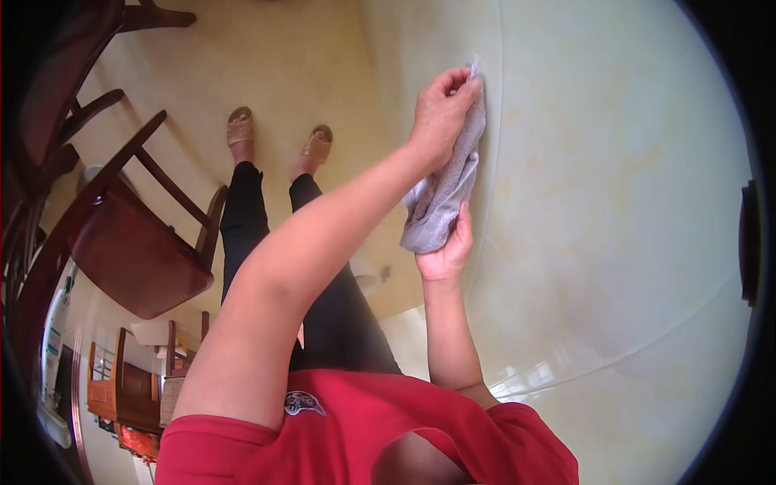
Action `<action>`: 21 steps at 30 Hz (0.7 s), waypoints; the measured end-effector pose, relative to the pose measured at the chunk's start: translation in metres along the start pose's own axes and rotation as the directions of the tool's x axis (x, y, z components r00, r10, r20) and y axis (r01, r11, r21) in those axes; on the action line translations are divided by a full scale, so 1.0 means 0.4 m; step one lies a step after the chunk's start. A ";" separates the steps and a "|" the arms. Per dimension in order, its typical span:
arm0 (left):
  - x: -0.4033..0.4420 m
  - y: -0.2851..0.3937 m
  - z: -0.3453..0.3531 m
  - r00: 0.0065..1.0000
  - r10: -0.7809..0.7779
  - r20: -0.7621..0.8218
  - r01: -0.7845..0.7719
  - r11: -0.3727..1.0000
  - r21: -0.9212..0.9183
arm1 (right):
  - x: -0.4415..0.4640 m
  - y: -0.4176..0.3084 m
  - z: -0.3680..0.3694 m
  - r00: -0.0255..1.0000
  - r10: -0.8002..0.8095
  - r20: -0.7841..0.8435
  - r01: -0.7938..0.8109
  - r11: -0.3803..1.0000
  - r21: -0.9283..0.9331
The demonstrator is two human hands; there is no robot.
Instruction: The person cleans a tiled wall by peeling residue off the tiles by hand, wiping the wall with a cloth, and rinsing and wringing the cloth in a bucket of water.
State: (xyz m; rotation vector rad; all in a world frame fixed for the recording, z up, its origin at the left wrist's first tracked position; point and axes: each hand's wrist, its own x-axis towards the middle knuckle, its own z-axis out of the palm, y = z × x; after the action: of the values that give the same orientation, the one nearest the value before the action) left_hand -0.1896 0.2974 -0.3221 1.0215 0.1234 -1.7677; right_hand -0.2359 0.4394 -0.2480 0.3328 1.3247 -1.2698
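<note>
A grey, finely textured cloth [449, 198] hangs lengthwise between my two hands, beside a pale glossy surface. My left hand [443, 117] is closed in a pinch on its far narrow end, where a whitish wisp sticks out past the fingers. Around the wider, folded near end, my right hand [450, 252] grips from below. The right thumb shows along the cloth's edge; the other right fingers are mostly hidden behind it. A lighter lining or fold shows along one side of the cloth.
A dark wooden chair [141, 250] stands on the left, with more dark furniture beyond it. Below it is a brown wooden cabinet [133, 392]. My sandalled feet are on the beige floor [283, 48]. A pale marbled surface [606, 178] fills the right side.
</note>
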 end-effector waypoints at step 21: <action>0.086 0.045 0.005 0.997 -0.044 -0.069 0.065 0.936 0.347 | 0.030 -0.010 -0.011 0.999 0.027 0.031 -0.029 0.998 0.063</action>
State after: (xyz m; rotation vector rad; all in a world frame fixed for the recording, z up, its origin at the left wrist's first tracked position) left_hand -0.1792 0.2631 -0.3377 1.3371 -0.1325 -1.8500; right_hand -0.2446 0.4357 -0.2577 0.3741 1.2526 -1.2907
